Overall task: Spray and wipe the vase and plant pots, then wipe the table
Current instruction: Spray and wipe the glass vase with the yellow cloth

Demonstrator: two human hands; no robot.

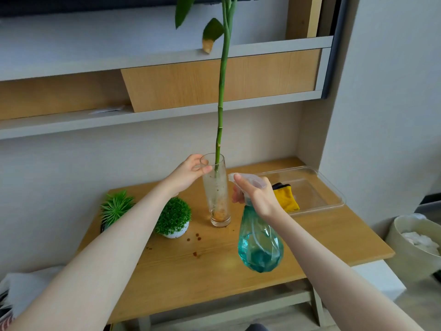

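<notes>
A tall clear glass vase (217, 197), dirty with brown residue at its bottom, stands on the wooden table (214, 278) and holds a long green bamboo stalk (223, 91). My left hand (189, 174) grips the vase at its rim. My right hand (254, 194) holds a teal spray bottle (260, 244) by its trigger head, nozzle pointed at the vase from close by on the right. A round bushy plant in a white pot (173, 218) sits left of the vase. A spiky green plant (115, 206) stands further left, its pot hidden by my forearm.
A clear plastic tray (319, 185) at the table's back right holds a folded yellow cloth (286, 197). Brown spots (196, 237) mark the tabletop in front of the vase. Shelves run along the wall above. A pale bin (415, 244) stands on the floor at the right.
</notes>
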